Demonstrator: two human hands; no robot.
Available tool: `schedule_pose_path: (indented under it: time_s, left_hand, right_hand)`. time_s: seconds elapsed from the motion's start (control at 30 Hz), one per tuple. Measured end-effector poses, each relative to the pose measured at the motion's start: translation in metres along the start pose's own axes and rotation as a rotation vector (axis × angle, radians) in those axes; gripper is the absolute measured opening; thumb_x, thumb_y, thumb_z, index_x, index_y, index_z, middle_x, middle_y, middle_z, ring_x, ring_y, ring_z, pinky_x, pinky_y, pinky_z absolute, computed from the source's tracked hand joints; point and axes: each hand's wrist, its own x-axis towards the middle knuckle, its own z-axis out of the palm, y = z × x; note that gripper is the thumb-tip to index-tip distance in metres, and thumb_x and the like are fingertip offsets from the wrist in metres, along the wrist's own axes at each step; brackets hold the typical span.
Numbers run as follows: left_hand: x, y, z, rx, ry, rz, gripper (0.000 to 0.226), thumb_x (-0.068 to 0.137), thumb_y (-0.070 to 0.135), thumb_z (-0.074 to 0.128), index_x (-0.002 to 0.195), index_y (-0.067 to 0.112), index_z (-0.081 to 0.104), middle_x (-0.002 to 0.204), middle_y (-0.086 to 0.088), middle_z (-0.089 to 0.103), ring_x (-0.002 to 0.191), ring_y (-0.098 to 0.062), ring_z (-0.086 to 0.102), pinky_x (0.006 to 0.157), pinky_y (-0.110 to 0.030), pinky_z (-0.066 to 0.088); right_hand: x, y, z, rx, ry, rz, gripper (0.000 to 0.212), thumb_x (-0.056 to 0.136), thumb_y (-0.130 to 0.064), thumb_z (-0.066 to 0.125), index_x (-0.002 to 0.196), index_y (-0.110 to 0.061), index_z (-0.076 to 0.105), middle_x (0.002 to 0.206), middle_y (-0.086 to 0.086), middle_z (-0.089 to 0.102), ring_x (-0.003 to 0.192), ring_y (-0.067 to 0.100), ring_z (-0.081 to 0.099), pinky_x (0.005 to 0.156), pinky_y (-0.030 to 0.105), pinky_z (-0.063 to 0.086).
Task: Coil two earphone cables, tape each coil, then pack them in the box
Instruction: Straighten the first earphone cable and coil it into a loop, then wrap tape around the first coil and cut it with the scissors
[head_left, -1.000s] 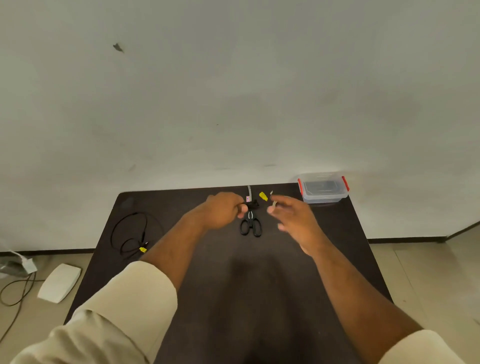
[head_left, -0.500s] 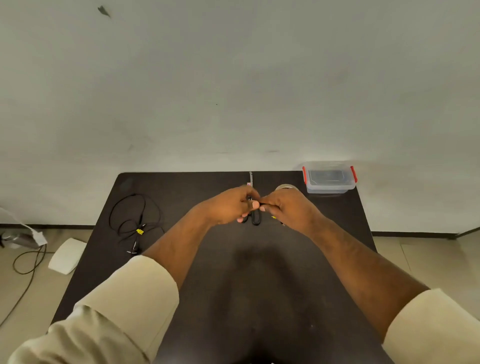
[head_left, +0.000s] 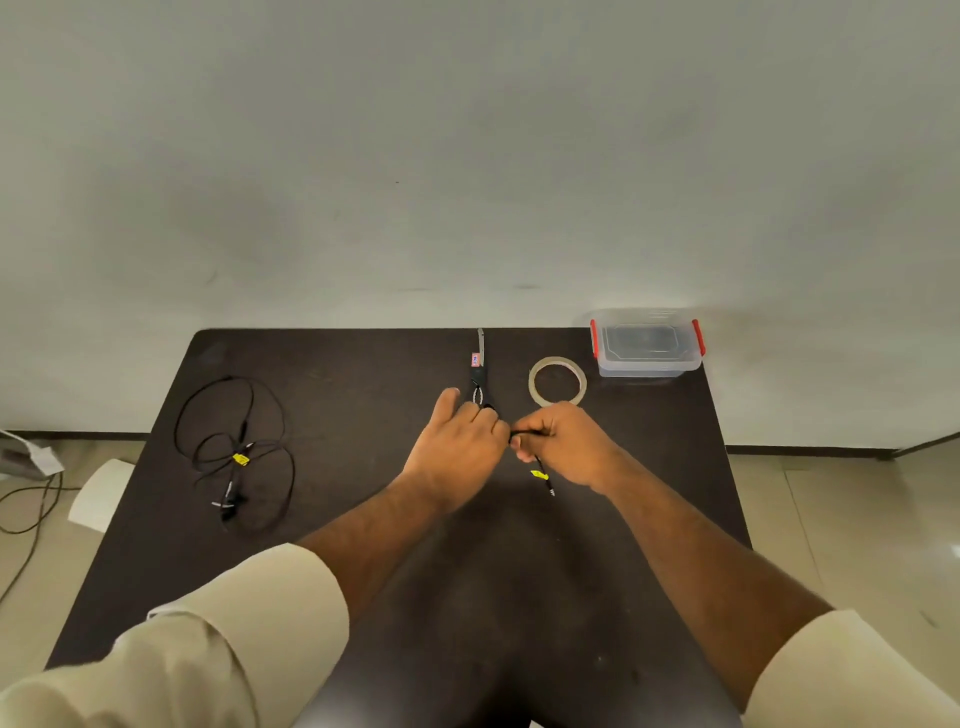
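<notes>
My left hand (head_left: 457, 441) and my right hand (head_left: 566, 441) meet over the middle of the dark table (head_left: 363, 519), both holding a black earphone cable. Most of that cable is hidden inside my fingers; its plug end with a yellow tag (head_left: 540, 475) hangs below my right hand. A second black earphone cable (head_left: 234, 452) lies loose and uncoiled at the table's left, also with a yellow tag. A ring of clear tape (head_left: 557, 382) lies just beyond my right hand. The clear box (head_left: 647, 343) with red clips stands at the far right corner.
Black-handled scissors (head_left: 480, 371) lie at the far middle of the table, just beyond my left hand. On the floor to the left are a white flat object (head_left: 98, 493) and some cords (head_left: 26, 499). A plain wall rises behind the table.
My hands came together and now both hold the cable. The view tilted down, so the tape ring shows beyond my right hand.
</notes>
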Motion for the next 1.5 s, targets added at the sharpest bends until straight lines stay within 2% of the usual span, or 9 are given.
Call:
schedule_pose_path:
  time_s: [0.13,0.27,0.5,0.63,0.7,0.83,1.07,1.33,1.5]
  left_hand:
    - [0.019,0.004,0.004,-0.077,-0.078,-0.111,0.021,0.092,0.018,0.049,0.111,0.02,0.059,0.112,0.004,0.058,0.128,-0.022,0.039,0.11,-0.058,-0.003]
    - [0.035,-0.006,0.014,-0.242,-0.061,-0.297,0.018,0.093,0.021,0.047,0.101,0.025,0.062,0.107,0.008,0.063,0.128,-0.015,0.04,0.108,-0.053,-0.008]
    - [0.039,-0.023,0.043,-0.59,0.019,-0.718,0.026,0.094,0.021,0.044,0.069,0.023,0.052,0.076,0.009,0.057,0.107,-0.014,0.051,0.109,-0.044,-0.006]
    - [0.036,-0.023,0.049,-0.798,0.004,-0.884,0.029,0.086,0.007,0.036,0.073,0.017,0.059,0.07,0.01,0.064,0.079,-0.003,0.057,0.109,-0.038,-0.001]
    - [0.038,-0.023,0.045,-1.007,0.022,-0.973,0.03,0.089,0.004,0.036,0.076,0.011,0.063,0.065,0.013,0.063,0.064,0.008,0.056,0.101,-0.018,0.003]
    - [0.034,-0.028,0.035,-1.265,0.028,-1.062,0.033,0.099,0.022,0.044,0.077,0.016,0.067,0.075,0.013,0.072,0.073,0.005,0.058,0.085,-0.026,0.022]
    - [-0.005,-0.052,-0.012,-1.911,-0.019,-1.004,0.031,0.101,0.022,0.046,0.074,0.017,0.06,0.108,-0.009,0.071,0.095,-0.01,0.059,0.073,-0.021,0.037]
    - [-0.086,-0.06,-0.034,-2.16,0.048,-0.803,0.025,0.102,0.017,0.043,0.09,0.002,0.06,0.097,-0.014,0.074,0.076,-0.021,0.068,0.066,-0.023,0.056]
    - [-0.125,-0.078,-0.032,-2.112,0.102,-0.717,0.027,0.1,0.017,0.046,0.083,0.006,0.064,0.098,-0.014,0.075,0.083,-0.022,0.068,0.07,-0.027,0.056]
  right_hand:
    - [0.009,0.013,-0.01,0.072,0.032,0.026,0.016,0.086,-0.008,0.069,0.1,-0.011,0.075,0.089,0.007,0.075,0.081,0.011,0.067,0.078,0.027,0.053]
    - [0.038,0.031,-0.033,0.35,0.249,0.144,0.009,0.085,-0.027,0.071,0.094,-0.028,0.074,0.096,-0.01,0.074,0.099,0.01,0.066,0.09,0.027,0.051]
    - [0.102,0.066,-0.026,-0.505,0.409,0.112,0.013,0.091,-0.026,0.06,0.088,-0.014,0.063,0.087,0.002,0.065,0.08,0.021,0.057,0.071,0.029,0.042]
    - [0.118,0.078,-0.009,-0.798,0.428,0.129,0.038,0.087,-0.034,0.067,0.118,-0.017,0.054,0.1,0.006,0.067,0.099,0.026,0.062,0.092,0.042,0.044]
    - [0.12,0.084,-0.007,-0.847,0.442,0.119,0.041,0.088,-0.025,0.066,0.125,-0.017,0.05,0.104,0.007,0.068,0.1,0.026,0.063,0.095,0.043,0.042]
    - [0.107,0.08,-0.003,-0.534,0.524,0.033,0.012,0.088,-0.007,0.061,0.091,-0.013,0.051,0.082,0.006,0.062,0.076,0.021,0.058,0.073,0.039,0.051]
    - [0.039,0.019,0.046,0.138,0.544,-0.155,0.044,0.077,0.001,0.075,0.08,-0.035,0.05,0.075,-0.011,0.066,0.072,0.003,0.064,0.066,0.014,0.05]
    - [-0.02,-0.041,0.127,0.325,0.457,-0.25,0.043,0.076,0.008,0.074,0.088,-0.027,0.051,0.085,-0.008,0.074,0.082,0.011,0.072,0.074,0.022,0.055]
    - [-0.038,-0.074,0.161,0.239,0.466,-0.163,0.039,0.078,-0.015,0.079,0.101,-0.035,0.055,0.084,-0.006,0.075,0.078,0.005,0.07,0.071,0.018,0.053]
